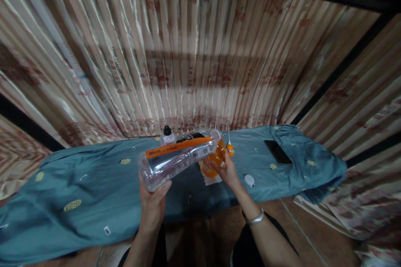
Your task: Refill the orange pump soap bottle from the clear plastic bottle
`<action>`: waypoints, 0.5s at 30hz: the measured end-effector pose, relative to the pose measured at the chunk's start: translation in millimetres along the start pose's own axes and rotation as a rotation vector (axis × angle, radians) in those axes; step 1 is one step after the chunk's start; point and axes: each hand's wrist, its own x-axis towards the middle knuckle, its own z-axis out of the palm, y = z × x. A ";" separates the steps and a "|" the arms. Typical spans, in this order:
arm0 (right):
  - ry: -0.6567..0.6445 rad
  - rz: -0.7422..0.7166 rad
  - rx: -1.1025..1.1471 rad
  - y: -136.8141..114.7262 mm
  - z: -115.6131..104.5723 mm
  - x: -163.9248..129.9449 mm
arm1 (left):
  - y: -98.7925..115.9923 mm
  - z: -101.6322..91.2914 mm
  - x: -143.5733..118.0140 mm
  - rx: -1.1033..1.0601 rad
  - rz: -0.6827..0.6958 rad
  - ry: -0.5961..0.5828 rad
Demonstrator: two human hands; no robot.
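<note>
Bottle (178,156) is clear plastic with an orange label, tilted nearly flat, base toward me and neck pointing away over the orange container (213,162). My left hand (153,204) has its grip clamped on the bottle's base end, thumb on the right side of the base. My right hand (227,171) is closed around the orange container, which sits on a small white cloth (209,180) on the blue-covered surface (94,192).

Bottle mouth sits right at the container's top, but I can't tell whether they touch or whether anything is flowing (too dark and blurred there).

Risks as I judge them:
- Holding a long bottle only by its base means little control of the neck; a wobble could put it beside the opening and wet the cover.
- Small container on cloth over soft fabric: it may tip if my right grip loosens.
- White cap (249,180) lies loose near the front edge; an elbow could knock it off.
- Phone (278,152) is well apart to the right, but a spill could still creep that way.

Black-capped bottle (167,135) stands behind, untouched.
</note>
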 end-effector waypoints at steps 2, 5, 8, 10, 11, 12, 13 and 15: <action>0.011 -0.001 -0.002 -0.4 0.4 0.0 | 0.2 -0.1 -0.3 -0.006 -0.001 0.003; 0.013 0.001 0.004 -1.1 0.4 0.0 | 0.1 -0.5 -0.7 -0.007 -0.009 0.008; 0.013 0.009 -0.011 -1.6 0.3 0.3 | -0.7 -0.5 -0.1 -0.002 -0.022 0.022; 0.017 0.011 -0.019 -1.7 0.2 0.5 | -1.2 -0.1 0.5 0.001 -0.032 0.022; 0.014 0.012 -0.017 -1.7 0.2 0.5 | -1.3 0.2 0.7 0.002 -0.030 0.021; 0.008 0.014 -0.010 -1.7 0.2 0.4 | -1.3 0.7 0.8 0.003 -0.022 0.019; 0.001 0.019 -0.003 -1.6 0.1 0.2 | -1.0 1.2 0.7 0.005 -0.012 0.017; -0.009 0.033 0.005 -1.2 -0.1 -0.4 | -0.1 2.3 -0.1 0.014 0.004 0.015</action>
